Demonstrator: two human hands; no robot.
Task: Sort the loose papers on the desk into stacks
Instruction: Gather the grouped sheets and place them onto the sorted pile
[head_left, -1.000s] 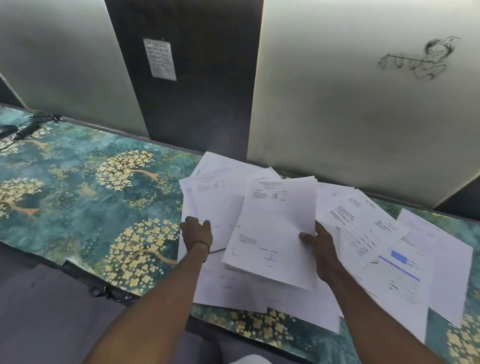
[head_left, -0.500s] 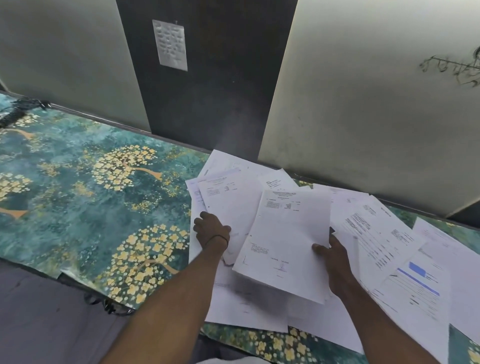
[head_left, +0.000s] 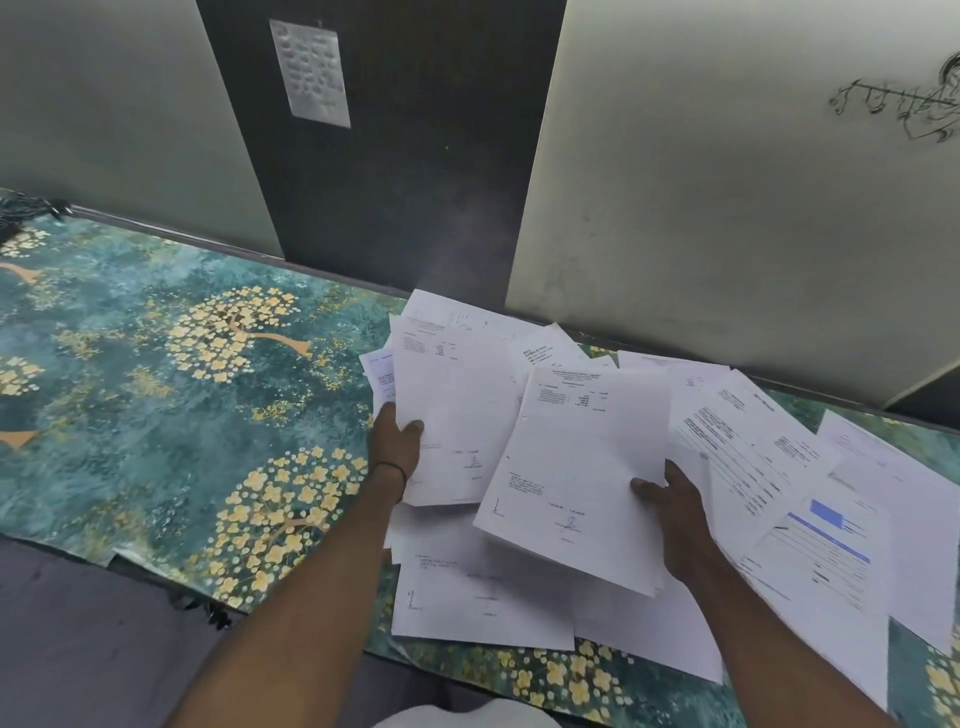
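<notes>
Left hand (head_left: 396, 448) pinches sheet (head_left: 457, 405); right hand (head_left: 675, 525) grips second sheet (head_left: 587, 457), fingers hidden beneath. Papers (head_left: 810, 561), tabletop (head_left: 156, 415) lower right: overlapping, print illegible, edge-cropped.

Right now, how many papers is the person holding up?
2: the left sheet in the left hand, the middle sheet in the right hand; more may be hidden behind each.

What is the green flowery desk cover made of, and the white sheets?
Desk cover: probably thin printed plastic or paper film, slightly glossy; its front edge curls and tears. White sheets: matt printer paper, thin and bending where held.
</notes>
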